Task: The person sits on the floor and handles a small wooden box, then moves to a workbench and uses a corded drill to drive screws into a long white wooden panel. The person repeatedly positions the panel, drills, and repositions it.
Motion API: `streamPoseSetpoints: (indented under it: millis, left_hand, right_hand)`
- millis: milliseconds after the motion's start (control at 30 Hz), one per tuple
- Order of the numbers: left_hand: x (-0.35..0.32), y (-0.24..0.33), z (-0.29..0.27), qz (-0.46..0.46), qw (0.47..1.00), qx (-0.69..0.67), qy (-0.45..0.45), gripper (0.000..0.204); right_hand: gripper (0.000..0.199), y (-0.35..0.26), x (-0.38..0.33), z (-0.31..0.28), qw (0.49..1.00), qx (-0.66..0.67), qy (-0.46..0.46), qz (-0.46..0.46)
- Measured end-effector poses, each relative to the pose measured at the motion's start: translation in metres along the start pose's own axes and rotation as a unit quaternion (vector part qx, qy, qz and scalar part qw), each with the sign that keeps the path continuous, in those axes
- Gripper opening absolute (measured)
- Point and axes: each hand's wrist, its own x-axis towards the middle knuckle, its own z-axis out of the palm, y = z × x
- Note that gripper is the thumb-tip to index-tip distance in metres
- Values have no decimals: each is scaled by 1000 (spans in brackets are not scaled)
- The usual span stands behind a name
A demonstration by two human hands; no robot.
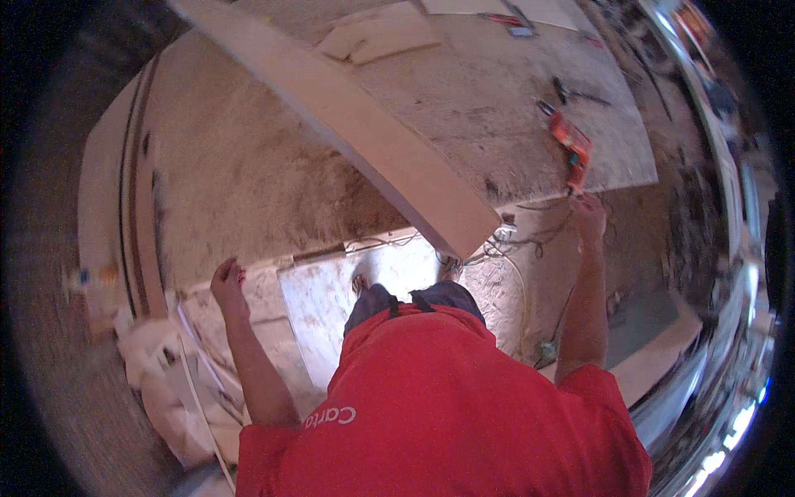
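Where the orange drill (571,142) lies: on the brown panel (617,153), just beyond the right hand (589,217), clearly the nearer one.
Drill's long axis: running away from that hand, leaning left, chuck end farthest.
Right hand: fingers right at the drill's near end; gripping or merely touching, can't tell!
Left hand (228,280): well apart, loosely curled, nothing visible in it; fingertips pressed together? Too blurred.
Long board (364,137): slanting away leftward, near end between both hands.

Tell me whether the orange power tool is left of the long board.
No: the orange power tool appears right of the long board.
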Motion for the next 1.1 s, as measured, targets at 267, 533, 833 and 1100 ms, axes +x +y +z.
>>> streamPoseSetpoints:
  millis: [267, 533, 833, 1100]
  left_hand:
    - [-184, 44, 81, -21, 985, -172, 21, 18]
    - [-273, 81, 137, 20, 995, -95, -5, 36]
    - [-255, 123, 190, 47, 955, -206, -206, 16]
    - [-228, 146, 202, 93, 940, -32, -328, 13]
  right_hand:
    - [58, 104, 211, 56, 963, 99, -248, 37]
    - [32, 95, 254, 50, 861, 331, -310, 232]
    - [32, 30, 207, 9, 857, 454, -220, 109]
    - [44, -78, -59, -136, 884, 463, -43, -39]
